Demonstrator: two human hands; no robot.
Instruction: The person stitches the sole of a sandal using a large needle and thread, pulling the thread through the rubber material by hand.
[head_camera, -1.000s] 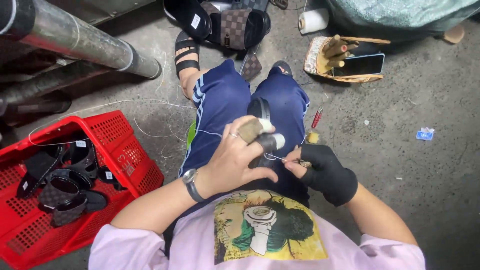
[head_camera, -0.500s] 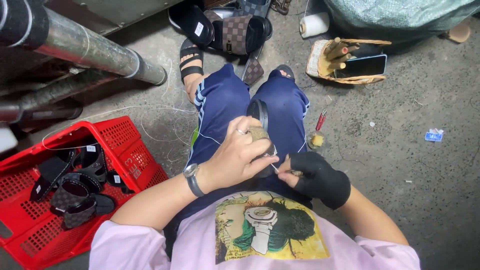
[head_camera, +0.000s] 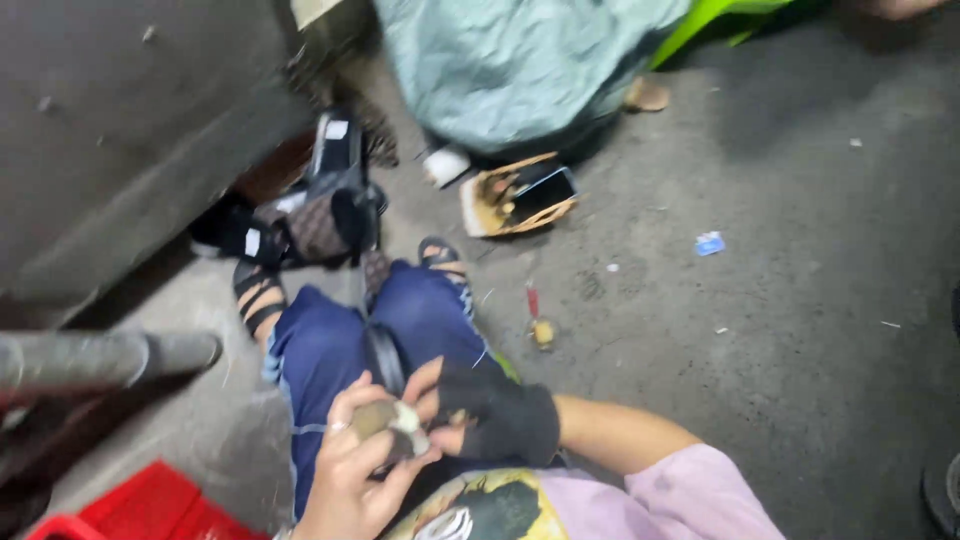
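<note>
While seated, small brownish piece (head_camera: 378, 418) pinched — left hand (head_camera: 352, 470), gloved right hand (head_camera: 490, 415).

You sit on a grey concrete floor (head_camera: 800, 330), stained and dusty. Ahead of your right grip (head_camera: 490, 415), near it on the floor, lie a small red-handled tool (head_camera: 533, 300) and a yellowish lump (head_camera: 543, 333). Farther ahead sits a shallow brown tray (head_camera: 495, 205) with a dark phone (head_camera: 545, 192) in it. Well off to that grip's right lies a small blue scrap (head_camera: 709, 243). Ahead of your left grip (head_camera: 355, 470) black sandals (head_camera: 320, 215) are piled on the floor; below and to its left rests a red plastic crate (head_camera: 150, 505). A grey-green bag (head_camera: 520, 65) stands on the floor far ahead.
</note>
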